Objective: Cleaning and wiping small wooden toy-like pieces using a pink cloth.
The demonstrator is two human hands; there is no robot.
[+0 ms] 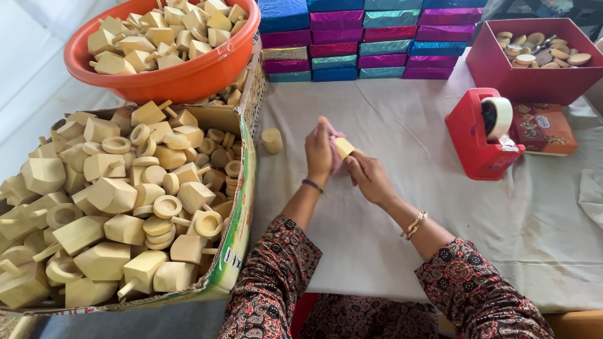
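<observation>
My left hand [318,152] grips a pink cloth [335,150] over the middle of the table. My right hand [369,177] holds a small pale wooden piece [343,147], pressed against the cloth. The two hands meet around it, just above the grey tablecloth [402,125]. A short wooden cylinder [272,140] stands upright on the cloth, a little left of my left hand.
A cardboard box [233,232] full of wooden tops and rings sits at left, an orange bowl [182,78] of more pieces behind it. Stacked shiny coloured boxes [370,44] line the back. A red tape dispenser [480,135] and a red box [534,78] of wooden discs stand right.
</observation>
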